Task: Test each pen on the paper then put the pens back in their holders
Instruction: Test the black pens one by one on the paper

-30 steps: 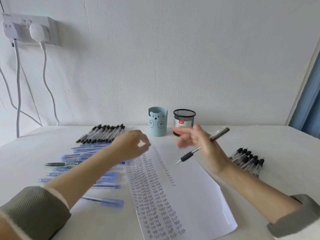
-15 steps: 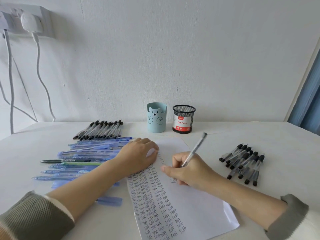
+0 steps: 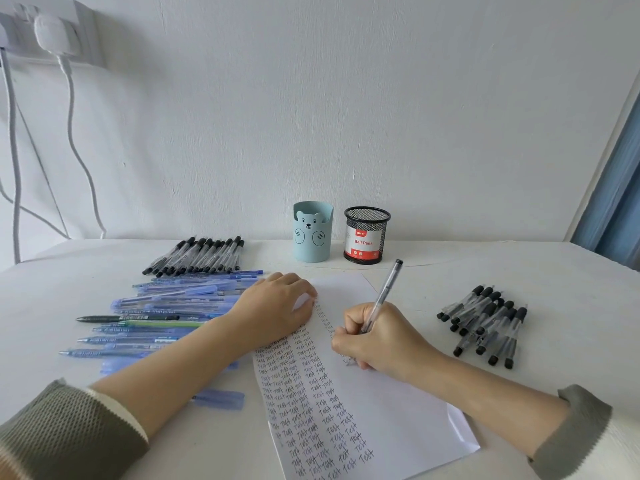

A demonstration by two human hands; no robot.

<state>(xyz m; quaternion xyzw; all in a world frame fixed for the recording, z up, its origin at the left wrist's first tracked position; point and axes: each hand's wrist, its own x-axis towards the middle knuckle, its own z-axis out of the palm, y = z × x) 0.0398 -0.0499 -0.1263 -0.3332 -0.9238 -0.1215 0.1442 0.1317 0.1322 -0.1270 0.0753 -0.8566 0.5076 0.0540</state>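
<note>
A white sheet of paper (image 3: 398, 410) covered in columns of the word "Test" lies in front of me. My right hand (image 3: 377, 336) grips a clear black pen (image 3: 386, 291) in a writing hold, its tip down on the paper. My left hand (image 3: 277, 306) rests flat on the sheet's upper left part. Two holders stand at the back: a light blue bear cup (image 3: 312, 232) and a black mesh cup (image 3: 366, 234) labelled "Ball Pens". Black pens lie in a row (image 3: 197, 256) at the back left and in a pile (image 3: 485, 323) on the right. Blue pens (image 3: 173, 306) are spread on the left.
The white table (image 3: 519, 271) meets a white wall. A wall socket (image 3: 48, 32) with plugs and hanging white cables sits at the upper left. A blue curtain (image 3: 620, 216) hangs at the right edge. One blue cap or pen (image 3: 221, 399) lies near my left forearm.
My right hand came down from the air with the pen and set its tip on the paper. My left hand dropped flat onto the sheet.
</note>
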